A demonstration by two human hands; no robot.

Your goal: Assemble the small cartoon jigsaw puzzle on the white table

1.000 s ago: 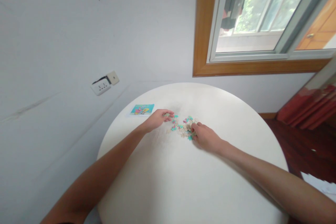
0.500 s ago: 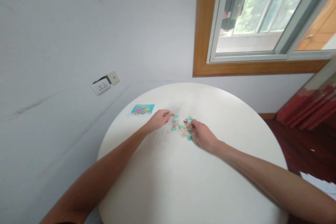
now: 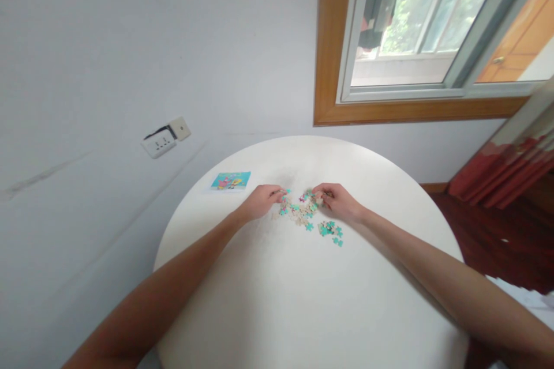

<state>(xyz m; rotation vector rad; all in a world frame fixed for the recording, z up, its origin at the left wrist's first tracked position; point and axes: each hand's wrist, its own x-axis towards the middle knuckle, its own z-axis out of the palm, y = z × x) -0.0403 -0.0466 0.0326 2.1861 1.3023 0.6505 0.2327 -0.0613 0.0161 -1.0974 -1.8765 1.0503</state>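
Note:
Loose jigsaw puzzle pieces, some teal and some showing a beige side, lie spread on the white round table between my hands. A smaller cluster of mostly teal pieces lies apart, nearer to me and to the right. At the pile's left edge my left hand has its fingers closed, thumb and fingertips around puzzle pieces. My right hand is at the pile's right edge, fingers curled over puzzle pieces by its fingertips. The palms and the undersides of both hands are hidden.
A flat blue picture box or booklet with cartoon figures lies at the table's back left. Behind the table rises a white wall with a socket hanging loose. To the right are a wood-framed window and a red curtain.
My right hand has shifted up and away from me, uncovering the small teal cluster below it. My left hand stays by the pile's left edge. The whole view has slid slightly.

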